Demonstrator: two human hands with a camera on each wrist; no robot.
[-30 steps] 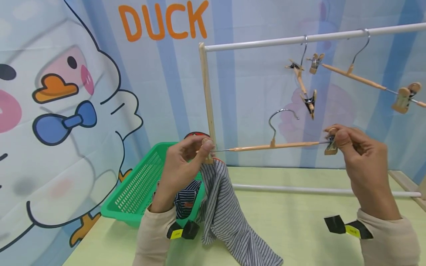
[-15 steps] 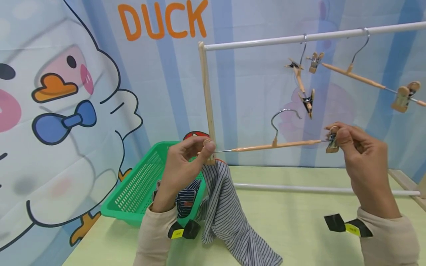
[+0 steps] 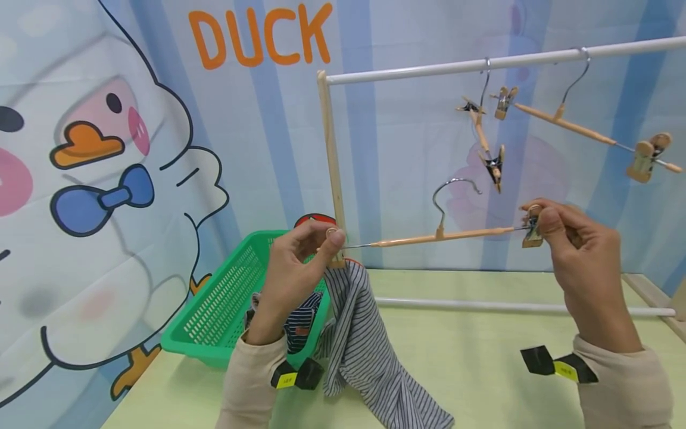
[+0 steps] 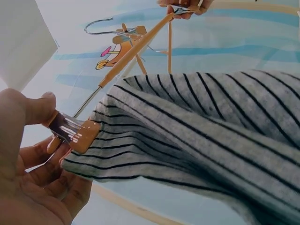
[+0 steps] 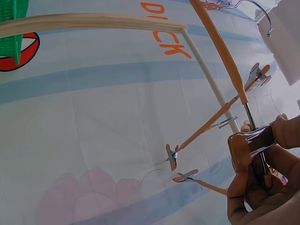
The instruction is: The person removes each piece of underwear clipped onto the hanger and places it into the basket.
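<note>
A clip hanger (image 3: 407, 240) with a metal hook is held level between my two hands. My left hand (image 3: 292, 268) pinches its left clip (image 4: 77, 133) between thumb and fingers. That clip bites the orange-edged top of a grey garment with dark stripes (image 3: 367, 339), whose exact kind the folds hide. The cloth hangs down onto the table beside the basket. On the other side, my right hand (image 3: 586, 262) pinches the right clip (image 5: 243, 147) at its levers. No cloth shows in that clip.
A green basket (image 3: 214, 292) at left holds dark striped clothing (image 3: 302, 322). Behind my hands stands a rack with a white top rail (image 3: 407, 72) and a lower rail (image 3: 455, 304). Two more clip hangers, a nearer one (image 3: 479, 131) and one at right (image 3: 584, 128), hang from the top rail.
Both hands keep their holds on the clips and stay almost in place. The hanger and the striped garment shift only very slightly.
</note>
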